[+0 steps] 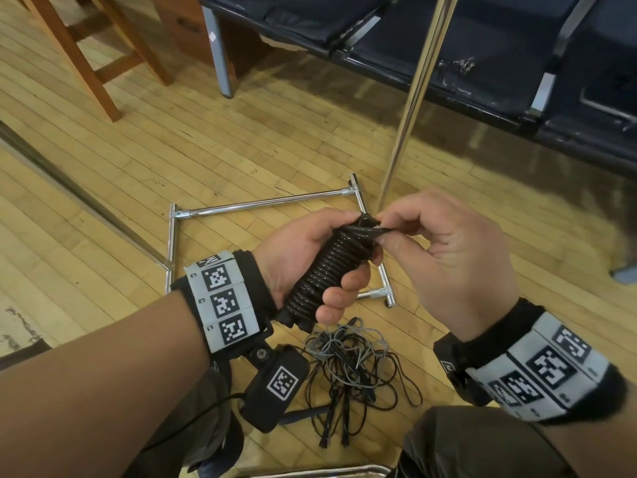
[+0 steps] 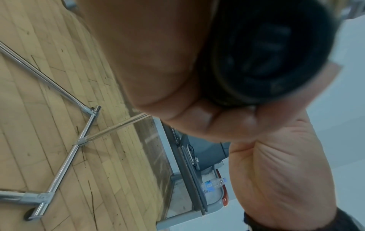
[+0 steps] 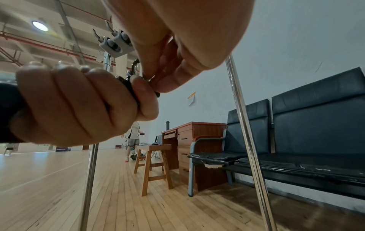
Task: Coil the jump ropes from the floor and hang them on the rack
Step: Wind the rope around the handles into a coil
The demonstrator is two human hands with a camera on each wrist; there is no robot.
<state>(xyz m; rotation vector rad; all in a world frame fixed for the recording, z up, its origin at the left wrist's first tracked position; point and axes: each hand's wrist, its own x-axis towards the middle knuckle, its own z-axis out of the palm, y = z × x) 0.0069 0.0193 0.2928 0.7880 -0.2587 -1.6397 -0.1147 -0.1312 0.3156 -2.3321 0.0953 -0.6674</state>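
A black jump rope wound into a tight coil [image 1: 322, 267] around its handles sits in my left hand [image 1: 310, 260], whose fingers and thumb curl round it. At the coil's top end my right hand [image 1: 424, 250] pinches the loose rope end [image 1: 370, 230] between thumb and fingertips. The left wrist view shows the coil's lower end [image 2: 262, 62] blurred against the palm. In the right wrist view both hands meet at the rope end [image 3: 150, 81]. A tangle of several more ropes [image 1: 351, 370], dark and grey, lies on the wood floor below my hands. The chrome rack's base [image 1: 262, 204] stands just beyond.
The rack's upright pole [image 1: 413, 98] rises at the right of my hands, a second pole [image 3: 90, 179] to the left. Dark padded bench seats [image 1: 482, 46] line the wall behind. A wooden stool [image 1: 86, 46] and desk [image 3: 189, 140] stand left. A person [image 3: 133, 137] stands far off.
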